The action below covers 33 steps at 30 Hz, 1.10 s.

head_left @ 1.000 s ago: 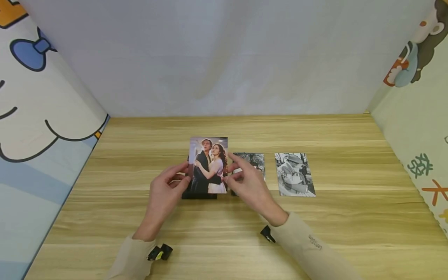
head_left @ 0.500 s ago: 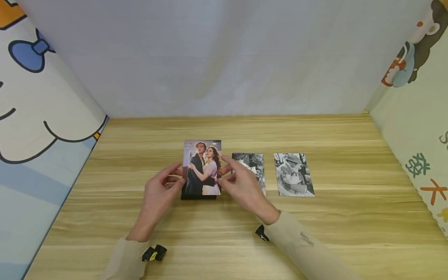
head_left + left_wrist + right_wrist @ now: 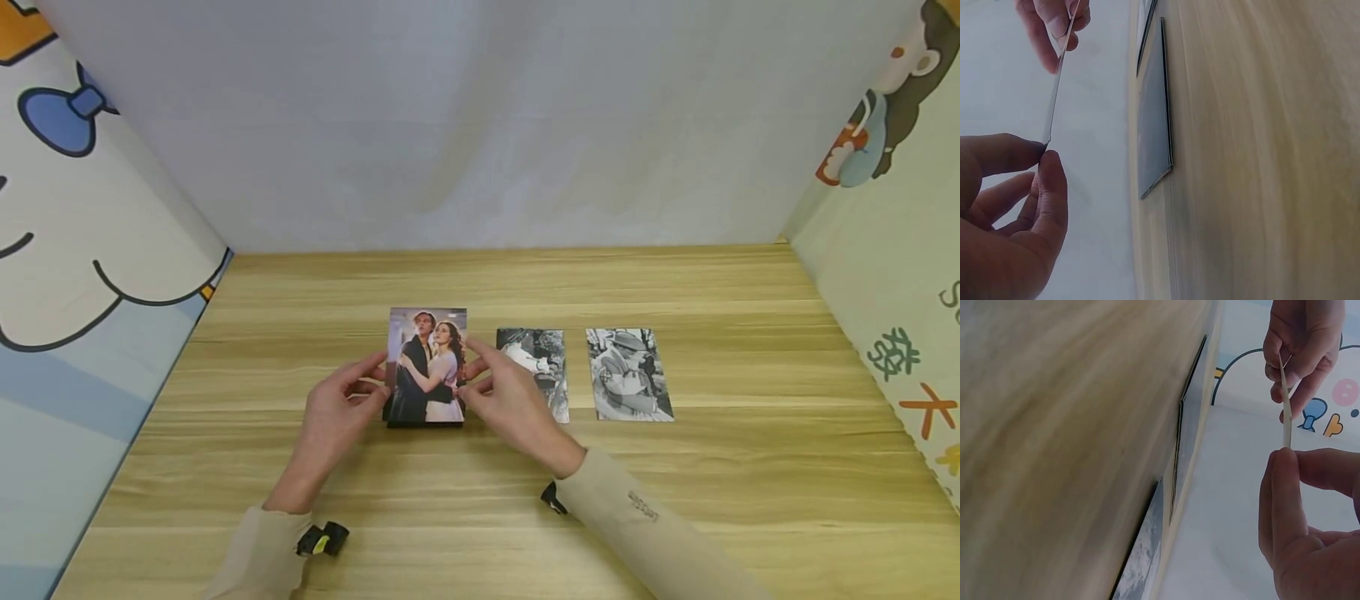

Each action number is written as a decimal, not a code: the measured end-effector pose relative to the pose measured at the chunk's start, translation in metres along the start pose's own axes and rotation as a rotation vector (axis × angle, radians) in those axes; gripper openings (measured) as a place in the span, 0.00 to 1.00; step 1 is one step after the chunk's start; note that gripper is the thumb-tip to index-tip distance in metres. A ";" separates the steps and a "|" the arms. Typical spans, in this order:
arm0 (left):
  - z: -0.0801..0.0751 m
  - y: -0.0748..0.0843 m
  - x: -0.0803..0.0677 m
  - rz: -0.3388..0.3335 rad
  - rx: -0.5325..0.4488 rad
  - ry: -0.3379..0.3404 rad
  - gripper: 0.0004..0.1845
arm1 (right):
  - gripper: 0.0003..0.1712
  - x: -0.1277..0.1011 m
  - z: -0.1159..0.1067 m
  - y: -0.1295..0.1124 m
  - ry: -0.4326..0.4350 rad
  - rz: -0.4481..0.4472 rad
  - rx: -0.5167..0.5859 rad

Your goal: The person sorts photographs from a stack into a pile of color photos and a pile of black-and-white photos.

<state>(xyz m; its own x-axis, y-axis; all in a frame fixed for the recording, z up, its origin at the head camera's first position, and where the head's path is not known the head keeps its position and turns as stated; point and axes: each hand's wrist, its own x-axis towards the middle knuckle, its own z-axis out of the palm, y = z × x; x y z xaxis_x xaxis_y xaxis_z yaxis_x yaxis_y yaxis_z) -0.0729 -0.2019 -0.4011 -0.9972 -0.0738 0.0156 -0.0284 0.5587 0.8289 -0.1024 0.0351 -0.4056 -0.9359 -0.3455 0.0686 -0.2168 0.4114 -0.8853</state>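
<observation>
A colour photo card point(image 3: 426, 367) showing an embracing couple is held by its two side edges. My left hand point(image 3: 337, 412) pinches its left edge between thumb and fingers, and my right hand point(image 3: 510, 400) pinches the right edge. Both wrist views show the card edge-on, thin, raised well off the table. Below it lies a flat, dark-edged piece point(image 3: 1155, 119); in the head view only its black lower strip point(image 3: 424, 424) shows under the photo. A black-and-white photo card point(image 3: 551, 379) lies just right, partly covered by my right hand.
Another black-and-white photo card point(image 3: 630, 375) lies farther right on the wood-grain table point(image 3: 450, 517). A pale wall point(image 3: 480, 125) rises behind the table's back edge, with cartoon-printed panels on the left point(image 3: 90, 217) and right.
Both hands have carried the colour photo card left and slightly down in the head view, so that it now overlaps nearly all of the dark piece. More of the middle card shows.
</observation>
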 end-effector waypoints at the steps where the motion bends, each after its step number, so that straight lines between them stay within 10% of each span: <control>1: 0.000 0.000 0.000 -0.002 0.006 -0.003 0.26 | 0.40 0.000 0.000 0.000 -0.005 0.001 -0.004; 33: -0.002 -0.015 0.014 -0.014 0.128 -0.128 0.32 | 0.31 0.014 0.011 0.005 -0.086 0.018 -0.204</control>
<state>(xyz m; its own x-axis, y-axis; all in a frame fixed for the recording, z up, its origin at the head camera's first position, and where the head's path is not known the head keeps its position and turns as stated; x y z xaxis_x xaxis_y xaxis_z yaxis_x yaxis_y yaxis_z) -0.0859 -0.2130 -0.4120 -0.9971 0.0187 -0.0733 -0.0428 0.6593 0.7506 -0.1131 0.0228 -0.4139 -0.9151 -0.4033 0.0063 -0.2599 0.5776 -0.7739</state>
